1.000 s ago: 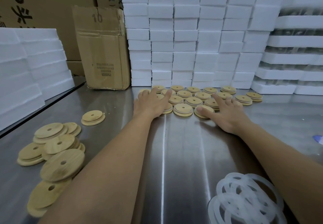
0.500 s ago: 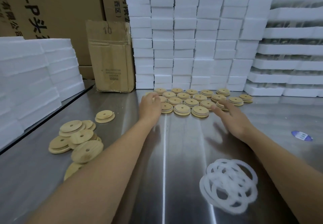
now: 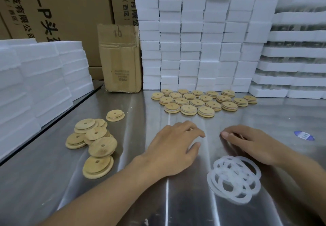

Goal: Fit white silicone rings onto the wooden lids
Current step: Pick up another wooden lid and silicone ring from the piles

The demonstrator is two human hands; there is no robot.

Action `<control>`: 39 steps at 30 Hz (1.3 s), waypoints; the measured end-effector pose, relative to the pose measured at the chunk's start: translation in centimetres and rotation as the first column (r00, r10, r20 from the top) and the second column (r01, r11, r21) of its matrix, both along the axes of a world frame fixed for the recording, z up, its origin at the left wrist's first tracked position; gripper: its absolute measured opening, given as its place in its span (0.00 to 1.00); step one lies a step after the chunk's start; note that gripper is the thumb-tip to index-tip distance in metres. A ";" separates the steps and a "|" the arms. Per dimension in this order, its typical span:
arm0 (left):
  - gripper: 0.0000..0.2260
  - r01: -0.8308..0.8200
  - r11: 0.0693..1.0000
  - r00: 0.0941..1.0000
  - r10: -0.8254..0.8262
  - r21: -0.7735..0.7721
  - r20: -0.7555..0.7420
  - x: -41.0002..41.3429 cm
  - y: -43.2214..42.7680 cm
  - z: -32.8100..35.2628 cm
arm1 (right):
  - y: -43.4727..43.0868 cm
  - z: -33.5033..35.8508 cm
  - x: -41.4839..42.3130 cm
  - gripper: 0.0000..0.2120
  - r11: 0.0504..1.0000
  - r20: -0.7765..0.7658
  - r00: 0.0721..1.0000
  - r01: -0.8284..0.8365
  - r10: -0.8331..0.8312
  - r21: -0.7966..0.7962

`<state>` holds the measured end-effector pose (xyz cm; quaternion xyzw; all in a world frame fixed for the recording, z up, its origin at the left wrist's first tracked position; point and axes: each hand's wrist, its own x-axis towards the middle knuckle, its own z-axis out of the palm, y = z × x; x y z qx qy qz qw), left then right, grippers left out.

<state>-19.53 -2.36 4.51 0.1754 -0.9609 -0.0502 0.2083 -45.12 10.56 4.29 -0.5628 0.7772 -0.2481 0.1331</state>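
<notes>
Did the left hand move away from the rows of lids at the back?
Yes. The left hand lay on the rows of lids a second ago; now it has pulled back toward the camera, with bare table between them.

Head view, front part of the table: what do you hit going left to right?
Loose wooden lids → left hand → right hand → blue sticker. The white rings overlap the right hand, so they are left out.
</notes>
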 end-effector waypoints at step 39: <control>0.29 -0.266 0.945 0.940 0.211 0.192 0.266 2.4 -10.7 -0.6 | -1.3 -1.3 -1.8 0.26 0.995 -0.082 0.996 -0.037 0.029 -0.097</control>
